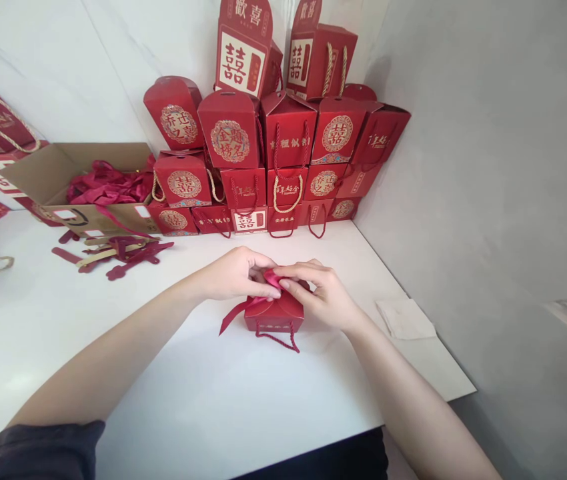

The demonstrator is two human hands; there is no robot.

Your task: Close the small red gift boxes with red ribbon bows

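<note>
A small red box with a twisted red cord handle stands on the white table, and the cord hangs down its near side. On top of the box is a shiny red ribbon, one tail of which trails out to the left. My left hand pinches the ribbon from the left with thumb and fingers. From the right, my right hand pinches the same ribbon, its thumb close to the left thumb. The fingers partly cover the ribbon's middle and the box top.
Stacked red gift boxes line the wall behind. Back left, a cardboard box holds red ribbons, with loose straps before it. A folded cloth lies right, near the table edge and grey wall. More red boxes stand far left.
</note>
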